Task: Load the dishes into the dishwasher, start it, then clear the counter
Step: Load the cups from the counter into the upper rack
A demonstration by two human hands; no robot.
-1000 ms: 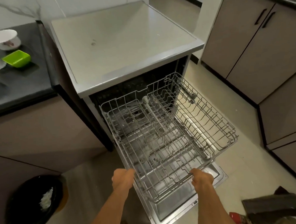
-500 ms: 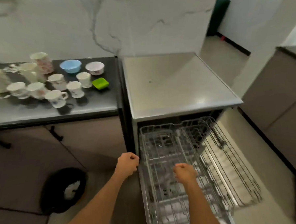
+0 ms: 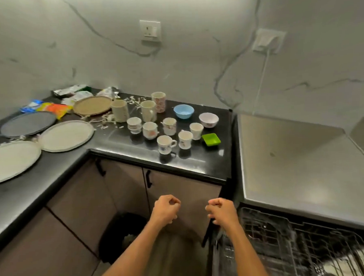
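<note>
So the black L-shaped counter (image 3: pixel 136 161) is the main thing here. The dishwasher (image 3: pixel 294 163) sits tight against the counter's right end, and its wire rack (image 3: pixel 288 248) is pulled out, with nothing visible in it. Four big round plates sit on the counter's left wing: two white ones (image 3: pixel 66 135) nearest the front edge, a dark one (image 3: pixel 28 123) and a tan one (image 3: pixel 93 105) further back. A black bin (image 3: pixel 123 236) is on the floor below the counter's cabinets. Left hand (image 3: pixel 166 209) and right hand (image 3: pixel 222 211) are both up in the air in front of the counter's edge, fingers curled in, holding nothing. Three tall mugs (image 3: pixel 148 111) stand mid-counter toward the back. A blue bowl (image 3: pixel 183 111) and a white bowl (image 3: pixel 208 119) are on the counter's right part. Six small cups (image 3: pixel 166 144) are bunched in front of the mugs, and a little green dish (image 3: pixel 211 139) sits near the counter's right end.
</note>
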